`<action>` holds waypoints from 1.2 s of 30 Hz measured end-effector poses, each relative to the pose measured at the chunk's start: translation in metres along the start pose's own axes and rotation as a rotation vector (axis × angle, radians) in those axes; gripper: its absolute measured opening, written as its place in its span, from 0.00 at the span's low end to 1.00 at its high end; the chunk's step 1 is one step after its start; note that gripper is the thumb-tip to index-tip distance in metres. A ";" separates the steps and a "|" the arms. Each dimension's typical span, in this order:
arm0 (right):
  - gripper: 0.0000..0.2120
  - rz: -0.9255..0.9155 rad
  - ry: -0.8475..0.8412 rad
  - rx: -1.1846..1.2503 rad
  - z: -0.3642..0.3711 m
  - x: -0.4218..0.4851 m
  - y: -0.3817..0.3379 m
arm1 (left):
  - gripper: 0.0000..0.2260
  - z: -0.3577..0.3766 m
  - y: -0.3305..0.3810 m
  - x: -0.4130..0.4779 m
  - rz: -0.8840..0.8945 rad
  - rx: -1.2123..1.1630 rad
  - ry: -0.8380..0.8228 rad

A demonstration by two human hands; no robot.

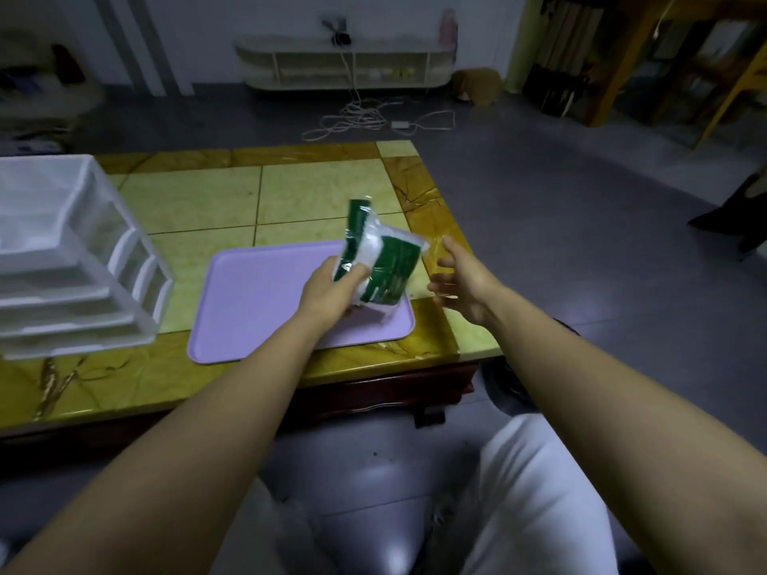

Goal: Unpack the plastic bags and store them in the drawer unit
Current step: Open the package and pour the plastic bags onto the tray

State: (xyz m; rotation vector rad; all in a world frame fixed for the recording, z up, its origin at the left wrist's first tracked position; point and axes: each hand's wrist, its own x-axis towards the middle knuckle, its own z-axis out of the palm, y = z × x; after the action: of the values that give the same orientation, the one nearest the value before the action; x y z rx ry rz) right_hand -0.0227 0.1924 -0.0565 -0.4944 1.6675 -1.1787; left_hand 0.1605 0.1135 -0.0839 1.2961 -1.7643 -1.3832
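Observation:
My left hand [332, 288] grips a pack of green and white plastic bags [379, 259] and holds it above the right end of a lilac tray [249, 300]. A thin clear wrapper [436, 253] hangs off the pack's right side. My right hand [460, 280] is just right of the pack with its fingers spread and loosely bent, and it holds nothing I can make out. The clear plastic drawer unit [70, 259] stands at the left of the table, with its lower drawers pulled out in steps.
The tiled yellow and brown table [323, 193] ends just right of my right hand and near my knees. Grey floor lies beyond, with a tangle of white cable [365, 116] and a low white shelf [344, 64] at the far wall.

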 end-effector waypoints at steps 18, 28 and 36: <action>0.19 -0.166 -0.004 -0.015 0.084 0.016 0.029 | 0.31 -0.046 -0.033 -0.018 -0.428 -0.687 -0.208; 0.28 -0.644 -0.026 -0.583 0.103 -0.001 0.052 | 0.25 -0.033 -0.041 -0.024 -0.546 -0.871 0.167; 0.09 -0.528 -0.123 -0.380 0.094 0.000 0.048 | 0.26 -0.035 -0.034 -0.024 -0.549 -0.833 0.273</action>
State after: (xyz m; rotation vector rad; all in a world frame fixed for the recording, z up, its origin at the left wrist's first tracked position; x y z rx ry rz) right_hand 0.0704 0.1694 -0.1016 -1.2809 1.7089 -1.1632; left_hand 0.2113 0.1205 -0.1017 1.4029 -0.5189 -1.8301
